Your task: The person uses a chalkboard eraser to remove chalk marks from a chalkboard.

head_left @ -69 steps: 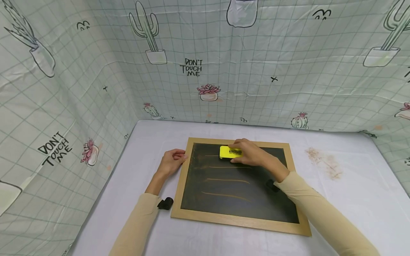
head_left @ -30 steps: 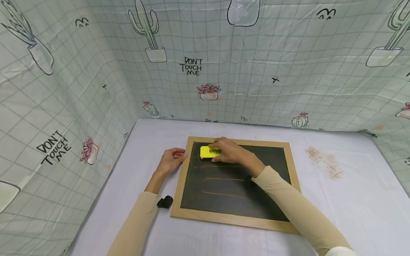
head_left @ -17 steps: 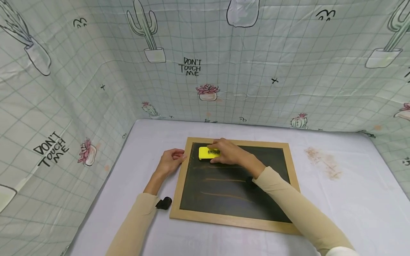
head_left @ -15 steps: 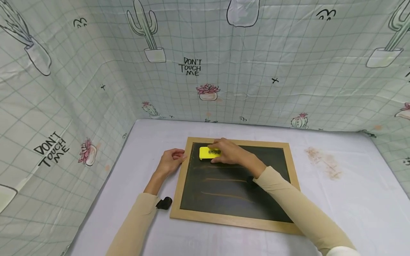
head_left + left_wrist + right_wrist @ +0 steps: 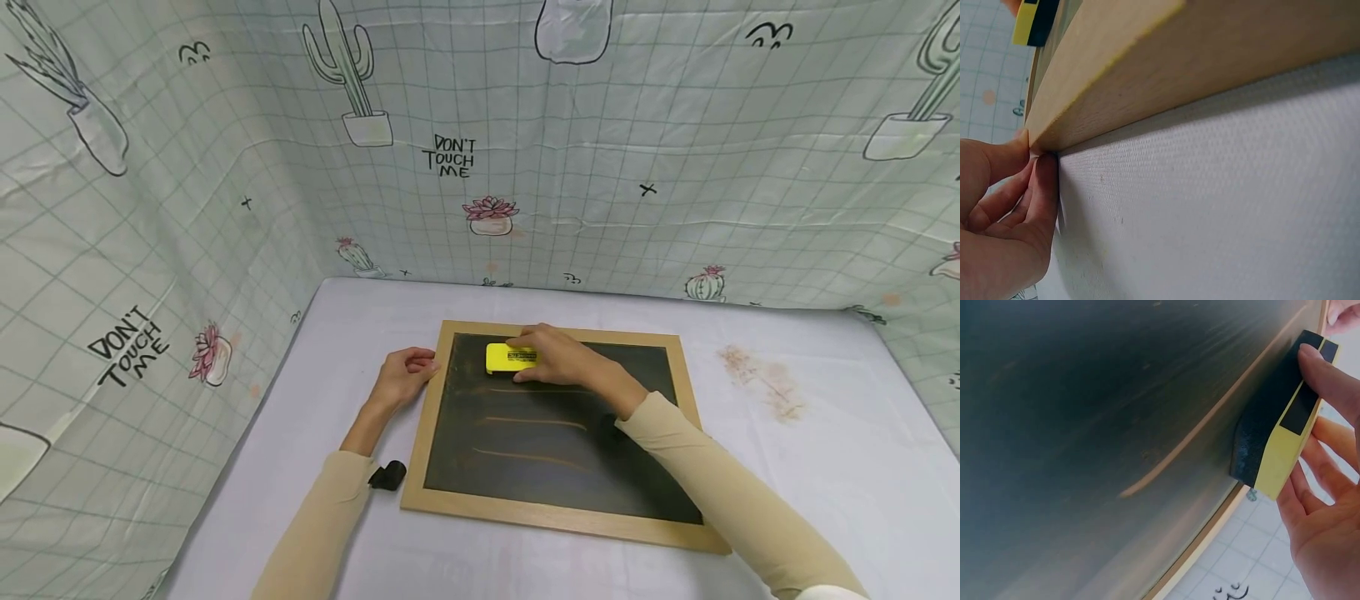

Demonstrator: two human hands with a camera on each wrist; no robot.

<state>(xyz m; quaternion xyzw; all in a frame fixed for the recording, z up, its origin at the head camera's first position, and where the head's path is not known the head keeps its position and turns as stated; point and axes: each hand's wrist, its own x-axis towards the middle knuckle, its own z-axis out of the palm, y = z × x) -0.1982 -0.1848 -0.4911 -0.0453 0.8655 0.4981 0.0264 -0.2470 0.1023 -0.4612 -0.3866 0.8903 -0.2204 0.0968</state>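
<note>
Eraser (image 5: 504, 357), yellow back with black lettering, dark felt beneath; lying felt down on the far left part of the chalkboard (image 5: 510, 482). Near to far:

Surface (image 5: 450, 562), covered in white. Two beige sleeves, left (image 5: 318, 517) and right (image 5: 738, 492); black fitting (image 5: 388, 476) at the left cuff.

Chalkboard, dark slate enclosed by a pale wood frame (image 5: 562, 517), flat on the surface; within the frame, three orange chalk lines (image 5: 532, 422), the farthest partly hidden.

Reddish-brown stain (image 5: 761, 383), right of the board.

Left hand (image 5: 400, 380): thumb and forefinger nearly together, pinching the frame's left edge.

Right hand (image 5: 558, 357): fingers curled and parted by the eraser's width, gripping its sides.

Backdrop cloth (image 5: 600, 142), grid-patterned; printed pots, one containing a pink succulent (image 5: 491, 217), another a tall cactus (image 5: 348, 62).
</note>
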